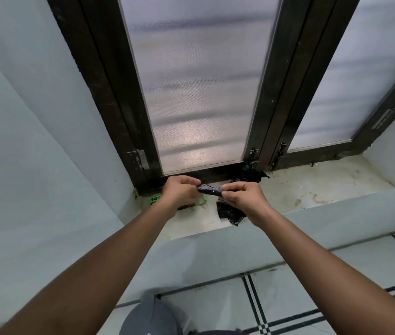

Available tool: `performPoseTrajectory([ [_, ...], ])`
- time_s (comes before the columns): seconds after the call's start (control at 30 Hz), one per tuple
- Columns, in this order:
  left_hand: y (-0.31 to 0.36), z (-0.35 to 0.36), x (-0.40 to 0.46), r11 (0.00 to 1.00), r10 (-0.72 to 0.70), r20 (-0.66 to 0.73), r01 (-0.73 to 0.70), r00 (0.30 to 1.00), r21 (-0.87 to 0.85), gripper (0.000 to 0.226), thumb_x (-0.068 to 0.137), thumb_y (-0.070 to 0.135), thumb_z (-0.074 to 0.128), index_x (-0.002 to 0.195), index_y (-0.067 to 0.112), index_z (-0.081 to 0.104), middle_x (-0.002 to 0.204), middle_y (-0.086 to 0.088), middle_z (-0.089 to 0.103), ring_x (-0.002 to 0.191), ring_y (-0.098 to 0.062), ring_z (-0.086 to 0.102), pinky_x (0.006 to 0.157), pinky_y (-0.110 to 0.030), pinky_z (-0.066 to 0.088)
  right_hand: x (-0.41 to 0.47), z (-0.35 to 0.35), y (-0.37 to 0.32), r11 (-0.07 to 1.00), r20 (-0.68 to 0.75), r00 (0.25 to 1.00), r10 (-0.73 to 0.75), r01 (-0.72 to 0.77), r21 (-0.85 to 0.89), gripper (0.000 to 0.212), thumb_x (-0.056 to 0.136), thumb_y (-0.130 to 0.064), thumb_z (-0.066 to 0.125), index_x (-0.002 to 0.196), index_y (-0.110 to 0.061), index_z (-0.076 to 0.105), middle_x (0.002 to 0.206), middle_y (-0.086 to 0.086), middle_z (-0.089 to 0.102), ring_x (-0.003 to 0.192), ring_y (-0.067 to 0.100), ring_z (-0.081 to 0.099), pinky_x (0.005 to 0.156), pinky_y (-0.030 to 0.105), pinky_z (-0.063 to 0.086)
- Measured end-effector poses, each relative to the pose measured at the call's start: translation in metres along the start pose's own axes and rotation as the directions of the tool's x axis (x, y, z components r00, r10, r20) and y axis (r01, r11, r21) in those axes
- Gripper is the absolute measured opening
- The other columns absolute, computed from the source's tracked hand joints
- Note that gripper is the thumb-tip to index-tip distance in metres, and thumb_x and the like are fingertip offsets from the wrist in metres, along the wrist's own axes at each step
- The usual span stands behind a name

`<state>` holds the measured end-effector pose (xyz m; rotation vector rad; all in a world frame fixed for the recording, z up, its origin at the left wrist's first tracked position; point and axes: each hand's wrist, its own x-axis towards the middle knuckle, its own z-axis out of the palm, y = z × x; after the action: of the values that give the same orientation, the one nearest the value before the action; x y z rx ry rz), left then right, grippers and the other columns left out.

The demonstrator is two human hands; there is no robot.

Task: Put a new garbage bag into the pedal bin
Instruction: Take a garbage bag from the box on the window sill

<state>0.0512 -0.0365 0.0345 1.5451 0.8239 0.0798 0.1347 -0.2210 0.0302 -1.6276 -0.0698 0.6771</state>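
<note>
Both hands were up over the window sill (324,187), working one small dark roll. Left hand (179,192) pinched the left end of the folded garbage bag (209,189), fingers curled round it. Right hand (242,199) pinched the right end the same way, thumb and forefinger tight, with a loose black flap (230,212) hanging below it, apparently part of the same bag. Bag was still a tight wad, held in the air between the two hands, just above the sill.

Under the left hand sat a green-printed packet (157,199) on the sill, mostly hidden. More crumpled black plastic (252,174) lay against the dark window frame (276,112) behind the hands. Frosted panes (199,88) above.

Pedal bin (153,317): a grey domed lid at the bottom edge, on the tiled floor (300,298), well below and apart from the hands. Only partly in view, can't tell if the lid was open.

Risks, as judgement: thin film pulled apart from two pinch points could tear at the fold or seam if yanked. Layers might cling and the mouth not be found, so the wrong end gets opened. The hanging flap could snag on the sill edge or the window latch (254,153). A slipped pinch would drop the wad onto the dirty sill or down beside the bin.
</note>
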Motion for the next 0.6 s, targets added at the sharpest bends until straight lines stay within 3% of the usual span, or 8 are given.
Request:
performPoseTrajectory([
  [0.1, -0.006, -0.007, 0.016, 0.872, 0.23, -0.08, -0.169, 0.97, 0.459, 0.03, 0.086, 0.002, 0.07, 0.106, 0.023, 0.078, 0.113, 0.002, 0.075, 0.104, -0.015, 0.069, 0.092, -0.028, 0.055, 0.006, 0.002, 0.002, 0.98, -0.085, 0.996, -0.029, 0.011, -0.199, 0.023, 0.077, 0.001, 0.073, 0.085, -0.018, 0.084, 0.093, 0.004, 0.08, 0.096, 0.026, 0.075, 0.092, 0.039, 0.061],
  [0.17, -0.01, -0.009, 0.026, 0.686, 0.269, 0.032, -0.214, 0.963, 0.695, 0.031, 0.088, 0.012, 0.068, 0.112, 0.03, 0.075, 0.121, 0.005, 0.069, 0.107, -0.019, 0.064, 0.089, -0.034, 0.057, 0.005, 0.005, 0.001, 0.96, -0.094, 0.994, -0.048, 0.02, -0.28, 0.028, 0.08, 0.001, 0.069, 0.088, -0.022, 0.084, 0.093, -0.001, 0.079, 0.094, 0.021, 0.073, 0.089, 0.035, 0.061],
  [0.2, -0.01, -0.009, 0.029, 0.546, 0.253, 0.105, -0.232, 0.962, 0.805, 0.031, 0.089, 0.018, 0.067, 0.116, 0.032, 0.072, 0.125, 0.004, 0.064, 0.111, -0.022, 0.061, 0.086, -0.038, 0.057, 0.003, 0.007, 0.001, 0.95, -0.091, 0.994, -0.057, 0.026, -0.31, 0.03, 0.082, 0.001, 0.067, 0.089, -0.023, 0.083, 0.092, -0.003, 0.079, 0.091, 0.018, 0.072, 0.085, 0.033, 0.059],
  [0.27, -0.011, -0.007, 0.034, 0.27, 0.188, 0.228, -0.274, 0.955, 0.923, 0.032, 0.092, 0.026, 0.064, 0.123, 0.034, 0.067, 0.13, 0.001, 0.057, 0.116, -0.027, 0.055, 0.078, -0.039, 0.052, 0.001, 0.01, 0.001, 0.938, -0.09, 0.994, -0.068, 0.033, -0.346, 0.032, 0.083, 0.001, 0.065, 0.089, -0.025, 0.083, 0.089, -0.003, 0.078, 0.081, 0.017, 0.069, 0.073, 0.029, 0.056],
  [0.37, -0.014, -0.003, 0.039, 0.033, 0.15, 0.308, -0.316, 0.94, 0.948, 0.034, 0.095, 0.028, 0.065, 0.128, 0.032, 0.061, 0.125, -0.002, 0.056, 0.109, -0.028, 0.057, 0.068, -0.038, 0.045, -0.003, 0.011, 0.001, 0.932, -0.129, 0.99, -0.062, 0.012, -0.361, 0.033, 0.084, 0.001, 0.064, 0.089, -0.025, 0.083, 0.088, -0.003, 0.078, 0.077, 0.014, 0.068, 0.065, 0.023, 0.054],
  [0.47, -0.015, -0.004, 0.04, -0.038, 0.204, 0.347, -0.347, 0.915, 0.937, 0.034, 0.096, 0.027, 0.064, 0.13, 0.027, 0.057, 0.119, -0.004, 0.056, 0.1, -0.028, 0.06, 0.065, -0.037, 0.044, -0.004, 0.008, 0.0, 0.936, -0.19, 0.98, -0.062, -0.009, -0.352, 0.035, 0.084, 0.001, 0.062, 0.089, -0.026, 0.083, 0.097, -0.006, 0.078, 0.086, 0.008, 0.069, 0.064, 0.017, 0.049],
  [0.6, -0.015, -0.012, 0.039, 0.088, 0.263, 0.347, -0.38, 0.9, 0.921, 0.047, 0.092, 0.044, 0.066, 0.136, 0.029, 0.057, 0.124, -0.001, 0.055, 0.105, -0.026, 0.063, 0.078, -0.041, 0.057, -0.007, 0.003, -0.007, 0.944, -0.226, 0.971, -0.078, -0.001, -0.329, 0.035, 0.084, -0.002, 0.061, 0.085, -0.029, 0.083, 0.101, -0.006, 0.078, 0.095, 0.012, 0.069, 0.076, 0.022, 0.054],
])
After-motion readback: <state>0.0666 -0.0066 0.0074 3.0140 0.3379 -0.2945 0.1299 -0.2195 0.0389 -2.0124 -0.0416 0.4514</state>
